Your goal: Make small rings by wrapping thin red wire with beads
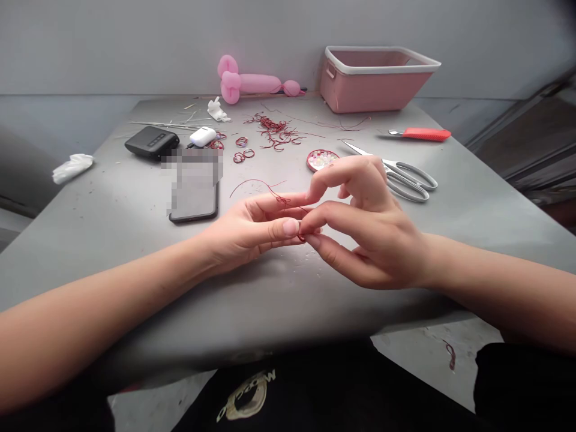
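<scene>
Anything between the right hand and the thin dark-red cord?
Nothing visible: the right hand and left hand both touch the thin dark-red cord. The metal scissors with grey handles lie beyond the right hand, not between.

black garment point(324, 390) on lap: pale lettering point(270, 376) curved over round print point(245, 414), tilted; 1 letter at right end looks like w or upturned m, rest unclear. marks on black case point(152, 142) too small to read.
</scene>
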Action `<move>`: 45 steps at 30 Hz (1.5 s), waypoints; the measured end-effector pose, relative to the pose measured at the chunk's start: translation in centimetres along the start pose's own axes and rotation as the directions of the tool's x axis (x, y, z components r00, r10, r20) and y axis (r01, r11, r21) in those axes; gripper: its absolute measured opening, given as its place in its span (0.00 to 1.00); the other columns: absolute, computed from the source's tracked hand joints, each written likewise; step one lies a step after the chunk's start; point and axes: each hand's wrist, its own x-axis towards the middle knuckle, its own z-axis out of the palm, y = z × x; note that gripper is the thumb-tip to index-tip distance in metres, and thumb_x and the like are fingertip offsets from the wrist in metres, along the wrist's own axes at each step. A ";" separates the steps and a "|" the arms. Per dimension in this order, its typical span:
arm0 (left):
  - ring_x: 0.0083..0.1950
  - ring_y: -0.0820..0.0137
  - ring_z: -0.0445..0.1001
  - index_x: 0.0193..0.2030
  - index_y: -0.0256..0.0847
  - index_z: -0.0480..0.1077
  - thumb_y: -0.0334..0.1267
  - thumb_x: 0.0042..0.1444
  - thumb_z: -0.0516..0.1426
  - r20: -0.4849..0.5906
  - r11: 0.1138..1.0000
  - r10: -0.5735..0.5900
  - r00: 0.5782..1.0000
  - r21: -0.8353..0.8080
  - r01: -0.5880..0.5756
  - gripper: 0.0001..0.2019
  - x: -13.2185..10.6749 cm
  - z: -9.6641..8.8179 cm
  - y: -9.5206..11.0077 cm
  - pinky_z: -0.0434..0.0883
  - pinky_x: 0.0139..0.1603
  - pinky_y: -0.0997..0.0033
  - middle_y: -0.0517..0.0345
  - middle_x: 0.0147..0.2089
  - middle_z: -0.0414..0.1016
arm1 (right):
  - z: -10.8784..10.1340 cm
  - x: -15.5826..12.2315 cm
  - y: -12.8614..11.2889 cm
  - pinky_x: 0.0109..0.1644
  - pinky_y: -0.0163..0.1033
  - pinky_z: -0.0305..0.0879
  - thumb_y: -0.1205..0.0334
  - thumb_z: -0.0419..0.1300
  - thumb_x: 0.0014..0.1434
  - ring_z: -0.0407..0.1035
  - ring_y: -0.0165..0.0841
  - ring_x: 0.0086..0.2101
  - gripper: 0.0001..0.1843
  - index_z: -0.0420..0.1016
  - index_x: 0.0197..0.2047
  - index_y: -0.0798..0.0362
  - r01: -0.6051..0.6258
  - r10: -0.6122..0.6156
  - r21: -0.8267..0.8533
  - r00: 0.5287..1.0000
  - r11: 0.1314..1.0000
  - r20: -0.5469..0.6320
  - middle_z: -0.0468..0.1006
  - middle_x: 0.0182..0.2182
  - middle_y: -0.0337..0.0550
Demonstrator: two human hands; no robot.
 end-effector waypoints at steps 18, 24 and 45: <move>0.55 0.68 0.78 0.40 0.51 0.79 0.38 0.50 0.69 -0.108 0.929 0.043 0.993 -0.362 -0.080 0.10 0.2 0.3 0.3 0.74 0.58 0.66 0.67 0.49 0.81 | 0.4 0.5 1.1 0.38 0.42 0.73 0.57 0.61 0.62 0.68 0.33 0.36 0.06 0.73 0.41 0.49 0.047 -0.016 0.124 0.969 0.991 -0.245 0.69 0.34 0.43; 0.47 0.68 0.80 0.39 0.48 0.80 0.38 0.46 0.71 -0.082 0.959 0.055 0.995 -0.272 -0.076 0.12 0.3 0.2 0.1 0.76 0.56 0.63 0.63 0.41 0.82 | 0.7 0.3 1.1 0.39 0.42 0.69 0.65 0.55 0.65 0.64 0.32 0.37 0.09 0.78 0.41 0.49 0.015 0.003 0.251 0.998 0.968 -0.067 0.65 0.37 0.44; 0.39 0.79 0.78 0.46 0.45 0.75 0.40 0.59 0.63 0.011 0.865 -0.219 0.976 -0.460 0.200 0.09 0.4 1.5 -0.6 0.76 0.43 0.78 0.63 0.40 0.76 | 1.3 -0.1 2.4 0.51 0.50 0.65 0.66 0.63 0.58 0.57 0.41 0.46 0.05 0.72 0.30 0.52 0.168 -0.164 0.013 0.974 0.986 -0.154 0.63 0.44 0.49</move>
